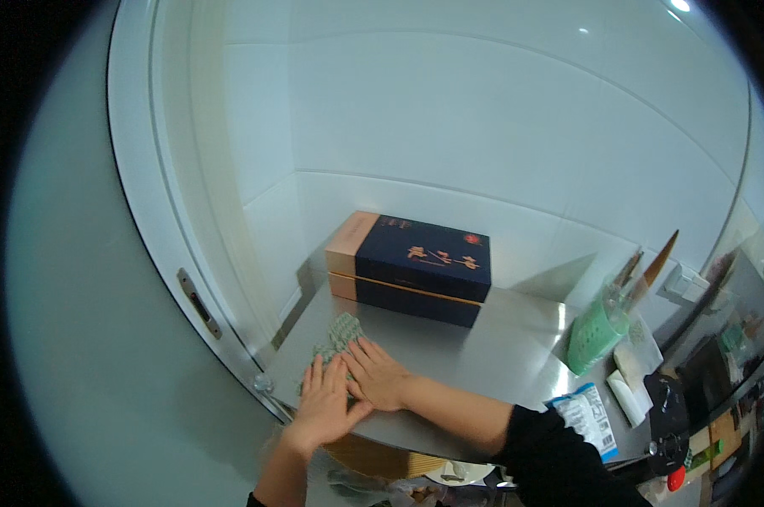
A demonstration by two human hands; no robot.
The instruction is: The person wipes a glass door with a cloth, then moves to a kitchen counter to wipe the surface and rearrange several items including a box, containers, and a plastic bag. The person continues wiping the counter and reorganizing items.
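Observation:
A green-and-white patterned cloth (344, 329) lies crumpled on a metal counter top (509, 355), near its left end. My left hand (322, 405) rests palm down on the lower part of this cloth, fingers stretched out. Beside it, my right hand (379, 377) lies flat across the cloth's right side, the hands touching near the thumbs. Neither hand has its fingers closed around anything. Part of the cloth is hidden under both palms.
Behind the cloth stands a dark blue and copper-coloured box (420, 269) against the wall. A green perforated holder (597, 336) with utensils, a white-and-blue packet (585, 418) and a white roll (629, 396) are to the right. A sliding door frame (185, 253) borders the left.

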